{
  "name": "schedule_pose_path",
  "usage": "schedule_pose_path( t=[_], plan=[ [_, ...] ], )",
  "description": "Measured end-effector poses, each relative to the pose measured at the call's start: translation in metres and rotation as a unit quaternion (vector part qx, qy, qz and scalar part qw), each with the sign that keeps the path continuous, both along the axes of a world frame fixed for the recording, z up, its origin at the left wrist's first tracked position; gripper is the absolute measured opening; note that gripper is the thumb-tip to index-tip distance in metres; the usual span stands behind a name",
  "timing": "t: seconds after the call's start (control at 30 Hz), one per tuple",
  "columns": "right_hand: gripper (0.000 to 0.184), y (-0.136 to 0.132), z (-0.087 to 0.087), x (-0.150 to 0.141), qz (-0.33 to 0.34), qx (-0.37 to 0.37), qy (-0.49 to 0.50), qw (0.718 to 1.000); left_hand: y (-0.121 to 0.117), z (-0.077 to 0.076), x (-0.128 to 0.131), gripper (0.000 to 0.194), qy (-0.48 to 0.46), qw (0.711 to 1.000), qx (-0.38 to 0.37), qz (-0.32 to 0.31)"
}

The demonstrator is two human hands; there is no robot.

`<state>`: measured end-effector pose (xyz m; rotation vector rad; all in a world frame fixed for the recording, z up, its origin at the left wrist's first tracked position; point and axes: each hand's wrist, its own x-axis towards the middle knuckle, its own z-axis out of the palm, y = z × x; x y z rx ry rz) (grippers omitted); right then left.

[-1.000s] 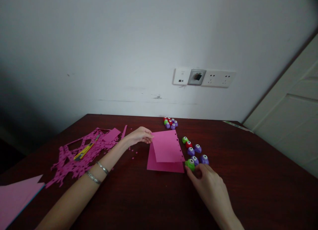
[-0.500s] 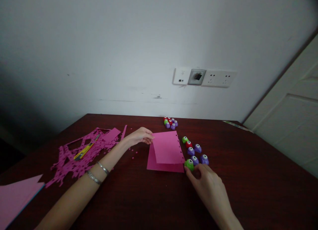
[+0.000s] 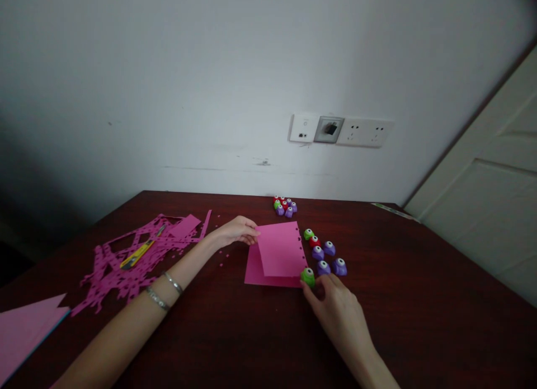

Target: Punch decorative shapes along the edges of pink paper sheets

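So I've got my left hand [image 3: 237, 231] out at the far left corner of the pink paper [image 3: 280, 249], fingertips pinching that corner; the top sheet is lifted a bit over a second pink sheet [image 3: 254, 274] lying flat under it on the dark wood table [image 3: 419, 299]. The paper's right edge has a row of little notches punched along it. My right hand [image 3: 331, 302] is curled around the green punch [image 3: 307, 276], fingers closed on it, and the punch sits right at the near right corner of the paper, touching the edge; looks like the paper edge is at its slot but I can't tell if it's actually inside. Just beside it are the other punches [image 3: 325, 254], purple, red and green, in a loose cluster to the right of the paper; another small bunch of punches [image 3: 284, 205] sits further back near the wall. Off to the left there's a pile of pink scraps [image 3: 126, 266] with a yellow knife [image 3: 137, 253] lying on top, and a bigger pink sheet [image 3: 25, 333] at the near left edge.
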<state>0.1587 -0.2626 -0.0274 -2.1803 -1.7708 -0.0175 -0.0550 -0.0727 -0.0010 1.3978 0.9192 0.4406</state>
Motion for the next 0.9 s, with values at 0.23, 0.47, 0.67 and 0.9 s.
schedule_pose_path(
  t=[0.23, 0.47, 0.67, 0.9],
  plan=[
    [0.026, 0.001, -0.001, -0.005, 0.009, 0.005, -0.014, 1.0, 0.004, -0.012, 0.001, 0.018, 0.007, 1.0, 0.004, -0.009],
    [0.025, 0.002, -0.007, -0.011, 0.029, 0.027, -0.027, 0.999, 0.006, -0.016, -0.001, 0.02, 0.031, 0.999, 0.024, -0.017],
    [0.023, 0.007, -0.012, -0.018, 0.051, 0.046, -0.058, 0.996, 0.003, -0.009, -0.003, 0.02, 0.08, 0.994, 0.069, -0.017],
    [0.023, 0.008, -0.011, -0.018, 0.066, 0.036, -0.057, 0.996, 0.008, -0.019, -0.005, 0.02, 0.159, 0.972, 0.166, -0.04]
  ],
)
